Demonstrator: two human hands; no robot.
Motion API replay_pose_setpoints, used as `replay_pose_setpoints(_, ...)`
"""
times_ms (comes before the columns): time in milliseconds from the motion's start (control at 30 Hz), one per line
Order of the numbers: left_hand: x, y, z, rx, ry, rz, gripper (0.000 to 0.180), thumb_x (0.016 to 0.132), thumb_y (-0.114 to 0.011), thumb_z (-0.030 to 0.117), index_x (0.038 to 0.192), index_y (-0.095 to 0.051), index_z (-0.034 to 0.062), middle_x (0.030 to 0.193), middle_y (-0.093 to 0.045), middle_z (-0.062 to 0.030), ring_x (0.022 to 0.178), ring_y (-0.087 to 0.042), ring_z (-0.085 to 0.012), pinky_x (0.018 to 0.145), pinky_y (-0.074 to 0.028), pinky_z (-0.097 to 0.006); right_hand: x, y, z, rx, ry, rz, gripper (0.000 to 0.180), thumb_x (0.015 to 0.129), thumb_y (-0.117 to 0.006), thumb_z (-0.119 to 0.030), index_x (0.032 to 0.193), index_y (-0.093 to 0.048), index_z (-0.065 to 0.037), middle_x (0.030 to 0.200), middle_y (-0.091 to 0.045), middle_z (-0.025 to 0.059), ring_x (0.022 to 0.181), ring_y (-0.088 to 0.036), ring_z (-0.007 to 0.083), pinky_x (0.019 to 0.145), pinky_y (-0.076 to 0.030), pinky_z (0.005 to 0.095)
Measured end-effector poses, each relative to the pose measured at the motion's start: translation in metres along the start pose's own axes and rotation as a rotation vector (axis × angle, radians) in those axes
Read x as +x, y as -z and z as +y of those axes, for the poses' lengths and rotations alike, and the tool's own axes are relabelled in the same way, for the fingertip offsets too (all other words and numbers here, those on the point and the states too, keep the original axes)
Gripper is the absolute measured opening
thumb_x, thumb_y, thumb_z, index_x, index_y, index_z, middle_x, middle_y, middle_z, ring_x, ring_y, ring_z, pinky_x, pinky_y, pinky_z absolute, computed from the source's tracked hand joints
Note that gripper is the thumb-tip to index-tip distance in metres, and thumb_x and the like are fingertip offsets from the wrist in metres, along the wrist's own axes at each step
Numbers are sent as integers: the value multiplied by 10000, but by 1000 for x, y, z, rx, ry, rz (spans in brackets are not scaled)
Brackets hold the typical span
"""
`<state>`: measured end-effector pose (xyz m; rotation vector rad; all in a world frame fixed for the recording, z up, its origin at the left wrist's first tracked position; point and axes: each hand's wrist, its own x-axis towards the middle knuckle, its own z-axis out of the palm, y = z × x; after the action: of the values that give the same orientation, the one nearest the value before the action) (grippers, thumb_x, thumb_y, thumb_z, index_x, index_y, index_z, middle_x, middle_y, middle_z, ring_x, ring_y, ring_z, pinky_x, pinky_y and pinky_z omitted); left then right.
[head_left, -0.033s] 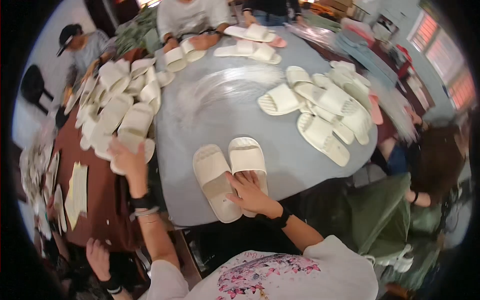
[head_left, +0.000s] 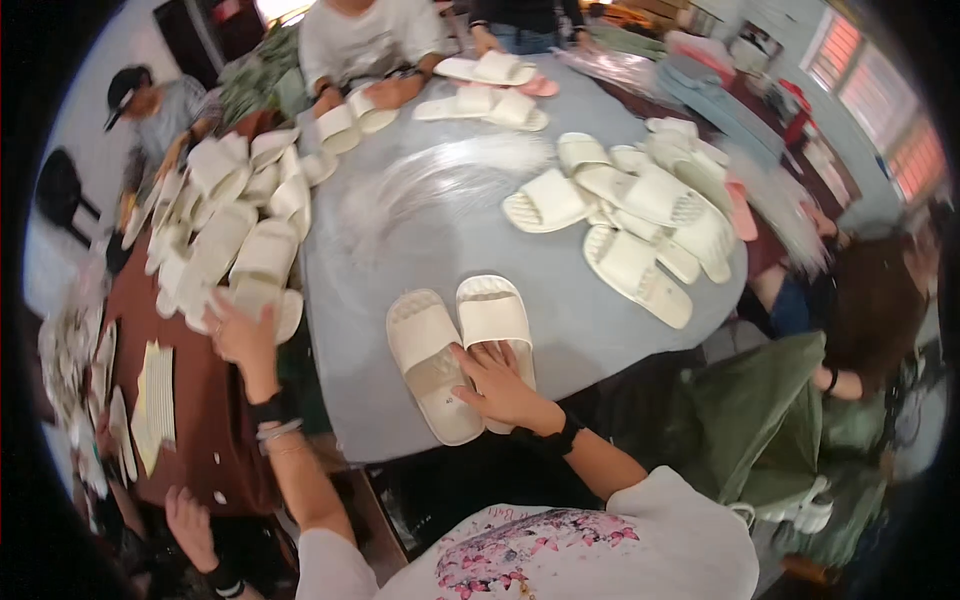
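A pair of cream slide slippers lies toe-away at the table's near edge: a left slipper [head_left: 420, 330] and a right slipper [head_left: 495, 315]. My right hand [head_left: 500, 390] is on them, some fingers in the right slipper's opening behind its strap, the index finger and thumb across the inner side of the left one. The inserted fingertips are partly hidden. Over the near end of a heap of cream slippers [head_left: 265, 250] on the left, my left hand [head_left: 245, 345] has its fingers spread and holds nothing. Whether it touches the heap I cannot tell.
More cream slippers [head_left: 650, 190] lie piled on the grey table [head_left: 400, 240] at right. Clear plastic film [head_left: 440, 170] lies mid-table. Across it, a person's hands [head_left: 395, 90] are at two slippers. Another person's hand [head_left: 190, 525] shows at lower left, below a brown-covered table [head_left: 215, 400].
My left hand has shifted slightly down and left, its fingers spread more. The surroundings slide a little left in view, while my right hand and the slippers under it keep their place in view.
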<state>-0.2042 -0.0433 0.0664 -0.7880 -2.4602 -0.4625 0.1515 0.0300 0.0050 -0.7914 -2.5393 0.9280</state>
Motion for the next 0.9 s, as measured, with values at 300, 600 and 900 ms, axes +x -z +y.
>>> replay_pose_setpoints(300, -7, 7, -38, -6, -48, -249, 518, 685, -707, 267, 1115, -545, 27, 995, -603, -165, 956, -558, -312, 816, -399, -439, 2, 105, 109, -208, -274, -14, 567, 897, -369, -410, 1342, -296, -67, 1177, -458, 237, 1191, -366, 357, 993, -159, 578)
replay_pose_setpoints(600, -35, 121, 27, -831, 200, 171, 373, 793, -656, 185, 1056, -529, -47, 934, -582, -86, 803, -551, -136, 711, -450, -265, 58, 168, 241, 40, -501, 140, 484, 883, -381, -456, 1196, -525, -115, 1156, -536, 179, 1163, -425, 311, 932, -187, 612)
replay_pose_setpoints(900, -109, 181, 42, -1877, 310, -143, 444, 894, -494, 248, 1237, -370, -6, 1137, -507, -120, 1090, -479, -183, 922, -388, -321, 9, 127, 121, -404, -244, 308, 321, 813, -547, -263, 1106, -586, -139, 1260, -426, 224, 1086, -475, 359, 887, -360, 496)
